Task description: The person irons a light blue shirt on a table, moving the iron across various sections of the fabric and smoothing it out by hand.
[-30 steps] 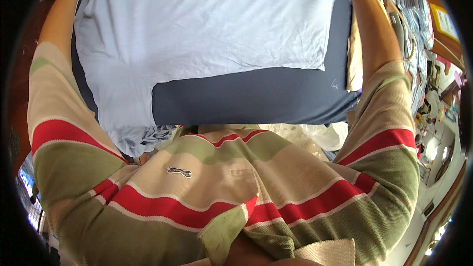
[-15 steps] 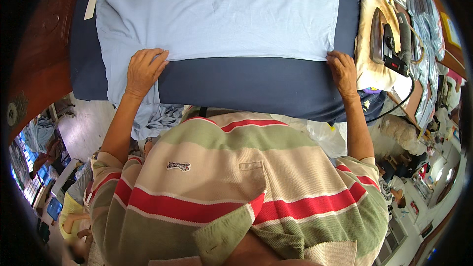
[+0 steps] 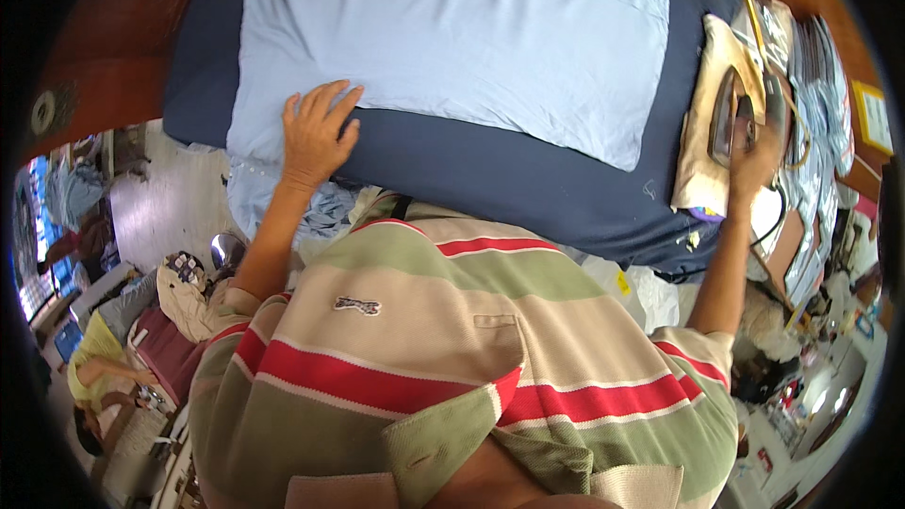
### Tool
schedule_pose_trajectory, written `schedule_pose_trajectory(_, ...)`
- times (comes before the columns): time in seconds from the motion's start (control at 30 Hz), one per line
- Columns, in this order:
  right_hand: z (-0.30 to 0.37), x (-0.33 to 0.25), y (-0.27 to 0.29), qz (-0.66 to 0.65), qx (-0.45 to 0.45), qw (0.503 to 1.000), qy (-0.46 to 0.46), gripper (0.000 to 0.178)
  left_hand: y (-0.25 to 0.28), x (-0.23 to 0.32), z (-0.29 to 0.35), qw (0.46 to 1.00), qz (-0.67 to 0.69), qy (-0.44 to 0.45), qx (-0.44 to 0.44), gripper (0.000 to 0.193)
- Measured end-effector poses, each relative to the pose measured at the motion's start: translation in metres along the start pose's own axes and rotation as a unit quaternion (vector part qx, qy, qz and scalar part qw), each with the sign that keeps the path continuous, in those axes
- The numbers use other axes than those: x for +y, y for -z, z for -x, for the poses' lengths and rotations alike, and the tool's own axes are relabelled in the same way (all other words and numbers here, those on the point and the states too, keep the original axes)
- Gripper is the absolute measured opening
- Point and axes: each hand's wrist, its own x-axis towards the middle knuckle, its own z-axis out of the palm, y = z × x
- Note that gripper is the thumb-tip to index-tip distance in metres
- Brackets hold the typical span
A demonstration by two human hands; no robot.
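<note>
Two hands, well apart: left hand (image 3: 320,137) lay, fingers spread, on the light-blue garment (image 3: 452,38), which stretched mostly ahead and rightward of it; right hand (image 3: 754,158) at the iron (image 3: 728,118), grip too blurred to tell.

Your lane runs along the dark blue board (image 3: 509,170), an open strip between the light blue cloth (image 3: 452,28) and your striped shirt (image 3: 424,330). Your left hand (image 3: 319,141) blocks its left end; over right, your right hand (image 3: 757,160) and the iron (image 3: 724,118) crowd the tan pad (image 3: 699,174), layered garments (image 3: 820,85) just beyond.
</note>
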Motion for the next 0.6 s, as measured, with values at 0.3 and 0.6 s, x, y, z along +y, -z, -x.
schedule_pose_trajectory(0.3, -0.079, 0.155, -0.035, -0.179, -0.240, 0.910, -0.286, 0.067, -0.014, -0.003, 0.043, 0.967, 0.018, 0.230, 0.104, 0.040)
schedule_pose_trajectory(0.6, -0.103, -0.107, 0.017, -0.129, -0.267, 0.950, 0.102, 0.063, -0.009, -0.004, 0.033, 0.973, 0.030, 0.216, 0.073, 0.038)
